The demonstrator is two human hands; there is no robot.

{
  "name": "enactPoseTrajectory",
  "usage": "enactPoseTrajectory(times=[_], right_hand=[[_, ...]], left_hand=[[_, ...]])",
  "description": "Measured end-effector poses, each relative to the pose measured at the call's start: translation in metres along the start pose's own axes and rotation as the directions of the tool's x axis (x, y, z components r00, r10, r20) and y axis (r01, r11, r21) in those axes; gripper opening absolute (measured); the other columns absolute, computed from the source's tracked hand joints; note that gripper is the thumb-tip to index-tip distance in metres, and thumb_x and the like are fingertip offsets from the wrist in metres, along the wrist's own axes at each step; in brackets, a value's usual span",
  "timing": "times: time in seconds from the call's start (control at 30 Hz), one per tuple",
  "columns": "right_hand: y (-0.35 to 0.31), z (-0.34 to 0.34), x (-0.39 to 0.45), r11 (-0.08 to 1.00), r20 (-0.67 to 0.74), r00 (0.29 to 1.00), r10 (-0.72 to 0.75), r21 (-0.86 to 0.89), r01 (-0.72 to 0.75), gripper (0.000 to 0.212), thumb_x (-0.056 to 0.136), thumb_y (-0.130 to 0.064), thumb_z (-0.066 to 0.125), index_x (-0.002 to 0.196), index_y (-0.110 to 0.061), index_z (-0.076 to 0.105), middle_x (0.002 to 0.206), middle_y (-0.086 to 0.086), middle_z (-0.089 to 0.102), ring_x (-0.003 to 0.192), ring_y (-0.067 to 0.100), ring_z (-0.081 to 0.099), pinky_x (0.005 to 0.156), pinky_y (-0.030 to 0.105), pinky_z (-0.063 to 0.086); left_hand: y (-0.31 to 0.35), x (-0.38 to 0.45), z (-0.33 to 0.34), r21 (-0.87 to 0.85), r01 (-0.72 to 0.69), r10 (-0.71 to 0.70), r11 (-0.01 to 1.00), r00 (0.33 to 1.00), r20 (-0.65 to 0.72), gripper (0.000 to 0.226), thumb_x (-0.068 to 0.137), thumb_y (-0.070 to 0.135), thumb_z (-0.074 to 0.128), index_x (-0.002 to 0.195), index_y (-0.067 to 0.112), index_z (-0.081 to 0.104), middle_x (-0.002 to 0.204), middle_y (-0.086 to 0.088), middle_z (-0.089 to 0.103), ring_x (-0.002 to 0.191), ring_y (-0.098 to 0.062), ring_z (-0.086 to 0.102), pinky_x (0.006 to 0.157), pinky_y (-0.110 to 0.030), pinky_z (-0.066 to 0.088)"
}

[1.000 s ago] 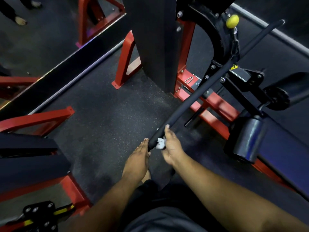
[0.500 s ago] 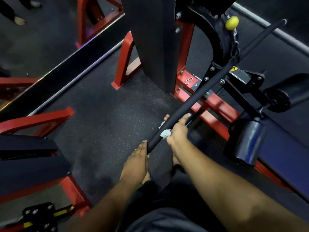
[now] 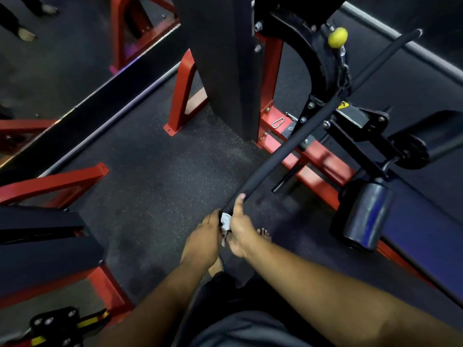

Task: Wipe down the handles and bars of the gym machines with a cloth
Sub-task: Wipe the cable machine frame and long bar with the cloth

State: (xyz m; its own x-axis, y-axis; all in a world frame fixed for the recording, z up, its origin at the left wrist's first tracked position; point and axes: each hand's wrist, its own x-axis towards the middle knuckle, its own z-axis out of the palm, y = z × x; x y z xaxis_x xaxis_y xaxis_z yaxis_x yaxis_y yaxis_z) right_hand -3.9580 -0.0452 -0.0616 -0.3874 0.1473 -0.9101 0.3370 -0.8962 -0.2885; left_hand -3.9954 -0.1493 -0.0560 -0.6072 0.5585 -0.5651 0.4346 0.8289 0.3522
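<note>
Gripping the white cloth around the bar, the right hand is back at its near end; left hand fingers stay straight, together.

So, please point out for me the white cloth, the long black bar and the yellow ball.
white cloth (image 3: 225, 220): head view, on the bunched part between both hands.
long black bar (image 3: 280, 151): head view, on the middle of its padded grip.
yellow ball (image 3: 338, 37): head view, on its centre.

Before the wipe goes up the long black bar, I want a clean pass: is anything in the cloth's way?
Nothing near the cloth. Farther up the bar, a chain hooks on at its middle, under a yellow ball.
</note>
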Motion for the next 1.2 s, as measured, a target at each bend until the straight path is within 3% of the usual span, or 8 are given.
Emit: enactPoseTrajectory(times=[0.17,0.27,0.37,0.53,0.67,0.83,1.13,1.2], right_hand=[[0.01,-0.049,-0.01,0.96,0.311,0.949,-0.048,-0.248,0.13,0.01,0.105,-0.018,0.058,0.113,-0.013,0.061,0.1,0.009,0.068,0.08,0.011,0.067,0.067,0.022,0.055],[0.001,-0.081,0.015,0.975,0.081,0.989,-0.124,-0.173,0.136,0.014,0.106,-0.008,0.054,0.118,-0.008,0.058,0.104,0.015,0.063,0.084,0.016,0.066,0.069,0.028,0.062],[-0.018,-0.078,0.031,0.986,-0.154,0.975,-0.159,0.032,0.165,0.024,0.109,-0.008,0.044,0.128,-0.01,0.059,0.091,0.009,0.062,0.077,0.017,0.06,0.067,0.027,0.057],[-0.052,-0.024,0.023,0.894,0.036,0.981,-0.19,0.42,0.158,0.049,0.108,-0.047,0.037,0.121,-0.006,0.061,0.107,0.022,0.07,0.1,0.037,0.066,0.11,0.049,0.048],[-0.104,-0.028,0.026,0.8,-0.038,0.963,-0.266,0.548,0.243,0.081,0.091,-0.083,0.029,0.102,-0.009,0.06,0.102,0.023,0.068,0.101,0.038,0.066,0.108,0.051,0.048],[-0.109,-0.029,0.026,0.898,-0.078,0.951,-0.298,0.316,0.307,0.081,0.087,-0.085,0.03,0.095,-0.011,0.06,0.076,0.012,0.064,0.07,0.028,0.066,0.078,0.035,0.056],[-0.012,-0.032,0.027,0.946,0.006,0.963,-0.27,-0.186,0.266,0.092,0.08,-0.092,0.038,0.126,-0.016,0.064,0.114,0.001,0.075,0.107,0.02,0.07,0.104,0.043,0.052],[-0.005,-0.04,0.019,0.857,0.081,0.95,-0.3,-0.414,0.306,0.066,0.099,-0.071,0.037,0.121,-0.014,0.06,0.106,-0.002,0.068,0.099,0.014,0.065,0.094,0.028,0.051]], left_hand=[[0.004,-0.001,0.0,-0.077,0.033,-0.036,0.996,0.999,-0.034,0.05,0.104,0.025,0.048,0.153,0.026,0.038,0.145,-0.005,0.053,0.123,-0.027,0.059,0.1,-0.045,0.05],[0.003,-0.004,0.003,-0.101,0.023,-0.029,0.995,0.998,-0.062,0.046,0.107,0.033,0.046,0.152,0.026,0.038,0.143,-0.005,0.055,0.119,-0.027,0.059,0.095,-0.045,0.052],[0.006,-0.009,0.006,-0.094,0.011,-0.019,0.996,0.996,-0.082,0.052,0.109,0.034,0.041,0.159,0.027,0.029,0.151,-0.003,0.049,0.124,-0.026,0.056,0.097,-0.046,0.051],[0.01,-0.014,0.005,-0.041,-0.005,0.001,0.999,0.996,-0.086,0.059,0.111,0.028,0.038,0.164,0.032,0.013,0.162,0.001,0.037,0.129,-0.027,0.053,0.1,-0.044,0.049],[0.01,-0.014,0.002,-0.019,0.019,-0.021,1.0,0.996,-0.082,0.058,0.111,0.03,0.037,0.164,0.034,0.013,0.163,0.002,0.036,0.13,-0.026,0.054,0.101,-0.044,0.049],[0.014,-0.014,0.005,-0.022,0.035,-0.036,0.999,0.996,-0.076,0.059,0.111,0.03,0.037,0.164,0.035,0.011,0.164,0.003,0.034,0.13,-0.026,0.054,0.101,-0.046,0.05],[0.009,-0.008,0.008,-0.015,-0.01,0.01,1.0,0.999,-0.034,0.06,0.11,0.028,0.039,0.164,0.032,0.012,0.163,-0.002,0.036,0.129,-0.028,0.056,0.097,-0.046,0.052],[0.004,-0.004,0.005,-0.006,-0.024,0.024,1.0,0.999,-0.026,0.06,0.11,0.029,0.039,0.164,0.032,0.013,0.162,-0.004,0.038,0.128,-0.029,0.057,0.097,-0.045,0.053]])
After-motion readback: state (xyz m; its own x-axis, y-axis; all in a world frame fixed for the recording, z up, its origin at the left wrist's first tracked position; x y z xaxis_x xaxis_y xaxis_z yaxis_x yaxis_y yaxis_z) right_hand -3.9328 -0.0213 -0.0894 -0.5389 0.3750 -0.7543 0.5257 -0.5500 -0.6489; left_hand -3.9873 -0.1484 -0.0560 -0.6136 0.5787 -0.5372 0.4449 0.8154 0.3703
